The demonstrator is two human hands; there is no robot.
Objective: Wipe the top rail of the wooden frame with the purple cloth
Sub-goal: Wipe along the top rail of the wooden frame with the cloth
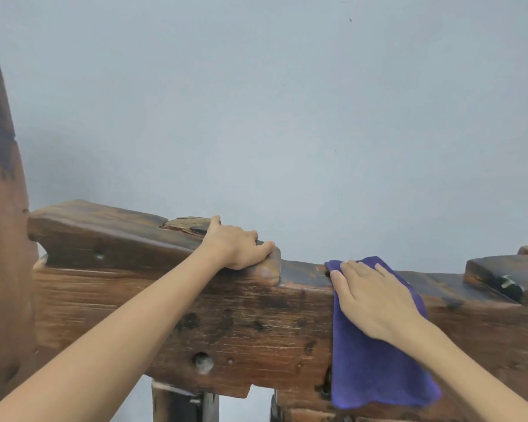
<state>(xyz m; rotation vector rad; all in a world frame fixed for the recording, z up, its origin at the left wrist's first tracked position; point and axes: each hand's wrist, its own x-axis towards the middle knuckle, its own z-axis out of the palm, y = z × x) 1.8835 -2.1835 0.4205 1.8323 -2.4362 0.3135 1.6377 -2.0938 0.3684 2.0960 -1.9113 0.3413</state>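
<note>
A dark, worn wooden frame crosses the view, and its top rail [302,272] runs from left to right with raised blocks on it. The purple cloth [375,367] is draped over the rail right of centre and hangs down the front face. My right hand [369,296] lies flat on the cloth with fingers spread, pressing it against the rail's top edge. My left hand [235,246] grips a raised block of the rail, fingers curled over its far side.
A thick wooden post [0,239] rises at the far left. Another raised block [494,272] sits on the rail at the right. A plain pale wall [287,117] stands close behind the frame. Dark uprights [183,403] show below the rail.
</note>
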